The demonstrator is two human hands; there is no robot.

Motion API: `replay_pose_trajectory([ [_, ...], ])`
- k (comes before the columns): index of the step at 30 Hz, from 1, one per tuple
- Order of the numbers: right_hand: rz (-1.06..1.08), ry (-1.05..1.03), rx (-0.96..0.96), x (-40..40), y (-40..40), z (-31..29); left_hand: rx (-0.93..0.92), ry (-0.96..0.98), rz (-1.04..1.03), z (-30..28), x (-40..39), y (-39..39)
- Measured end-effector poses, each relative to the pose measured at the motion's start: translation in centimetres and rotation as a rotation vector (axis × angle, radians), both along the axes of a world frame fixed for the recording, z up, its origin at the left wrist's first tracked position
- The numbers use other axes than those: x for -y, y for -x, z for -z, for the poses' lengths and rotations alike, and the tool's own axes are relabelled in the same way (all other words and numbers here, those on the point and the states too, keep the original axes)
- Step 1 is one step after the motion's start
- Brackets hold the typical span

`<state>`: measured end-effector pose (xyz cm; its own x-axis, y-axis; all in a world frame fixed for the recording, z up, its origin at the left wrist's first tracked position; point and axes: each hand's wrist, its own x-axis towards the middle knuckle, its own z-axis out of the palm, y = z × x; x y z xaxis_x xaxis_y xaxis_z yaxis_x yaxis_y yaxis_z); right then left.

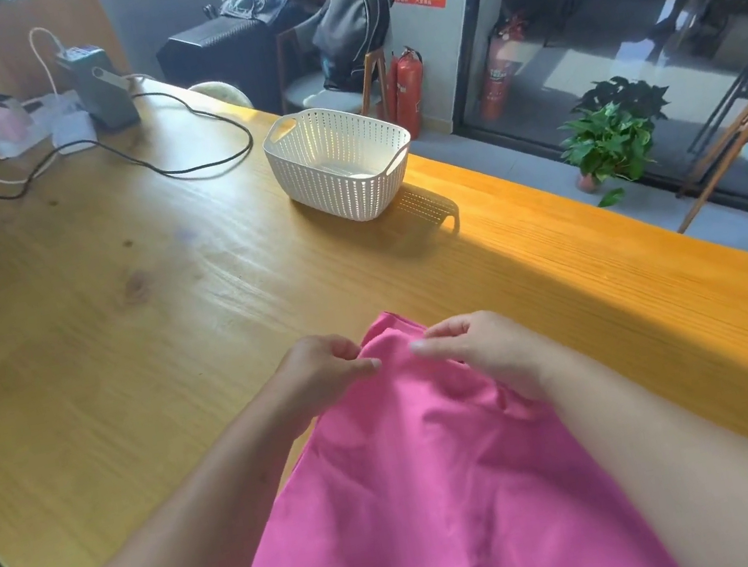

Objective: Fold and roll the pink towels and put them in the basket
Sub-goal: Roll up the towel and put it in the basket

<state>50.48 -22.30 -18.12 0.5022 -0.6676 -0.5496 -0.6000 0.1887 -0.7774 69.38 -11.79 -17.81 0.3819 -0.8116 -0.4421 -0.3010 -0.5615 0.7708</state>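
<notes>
- Progress is at the very start, judging by how things lie: no towel is rolled and none is in the basket (pixel 340 163).
- The pink towel (pixel 427 483) lies mostly flat at the near edge of the table (pixel 120 328), toward the right side, its near end running out of the bottom of the view; its far end is bunched up between the two hands.
- The left hand (pixel 322 367) has thumb and forefinger pressed together on the raised cloth at the far end, which looks like a pinch; its other fingers are curled.
- The right hand (pixel 478 349) sits just beside it on the same bunched end, fingers loosely curled over the cloth; whether they actually pinch it cannot be told from this view.
- The basket stands upright near the table's far right edge, well apart from the towel, and nothing shows inside it.
- Only one towel is visible; whether more wait out of view cannot be told.
- Still to do, by this reading: fold this towel, roll it, carry it to the basket, then do the same for any others.
- Cables (pixel 201 163) and chargers (pixel 97 87) lie at the far left corner of the table.
</notes>
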Motion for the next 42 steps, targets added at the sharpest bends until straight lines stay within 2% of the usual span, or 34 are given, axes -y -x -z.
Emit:
replay_pose_trajectory([
  [3,0.008,-0.087,-0.111,0.7,-1.2,0.2,-0.078,0.015,-0.016,-0.1,0.5,0.0],
  [5,0.000,-0.061,-0.069,1.2,-1.9,0.3,-0.118,0.030,-0.021,0.0,0.6,-0.1],
  [7,0.002,-0.134,0.030,1.7,-2.6,0.0,-0.147,0.054,-0.052,0.2,0.6,0.0],
  [9,-0.008,-0.170,0.037,2.1,-3.3,-0.4,-0.181,0.078,-0.104,0.5,0.6,0.2],
  [12,0.010,-0.041,-0.044,2.6,-4.5,-0.5,-0.217,0.110,-0.155,1.2,0.7,0.4],
  [14,0.049,0.069,-0.009,2.9,-5.2,-0.2,-0.219,0.115,-0.173,1.6,0.9,0.4],
  [16,0.042,0.234,0.028,3.1,-5.6,0.4,-0.156,0.110,-0.197,2.0,1.4,0.4],
  [19,-0.041,0.455,-0.104,3.3,-5.6,1.5,0.031,0.115,-0.204,2.6,2.4,0.3],
  [21,-0.044,0.520,-0.155,3.4,-5.3,2.3,0.150,0.104,-0.165,2.7,3.1,0.4],
  [23,0.003,0.536,-0.128,3.5,-4.9,2.7,0.230,0.104,-0.133,2.9,3.8,0.5],
  [29,0.004,0.476,-0.165,3.7,-2.9,2.3,0.321,0.075,-0.020,3.3,6.1,0.5],
  [35,-0.080,0.273,-0.202,3.4,1.0,1.3,0.373,0.053,-0.072,4.0,7.0,0.5],
  [39,-0.193,0.283,-0.253,3.1,1.5,0.6,0.376,0.087,-0.110,4.4,7.0,0.7],
  [42,-0.191,0.274,-0.253,3.0,0.9,0.3,0.339,0.118,-0.091,4.2,6.5,0.6],
])
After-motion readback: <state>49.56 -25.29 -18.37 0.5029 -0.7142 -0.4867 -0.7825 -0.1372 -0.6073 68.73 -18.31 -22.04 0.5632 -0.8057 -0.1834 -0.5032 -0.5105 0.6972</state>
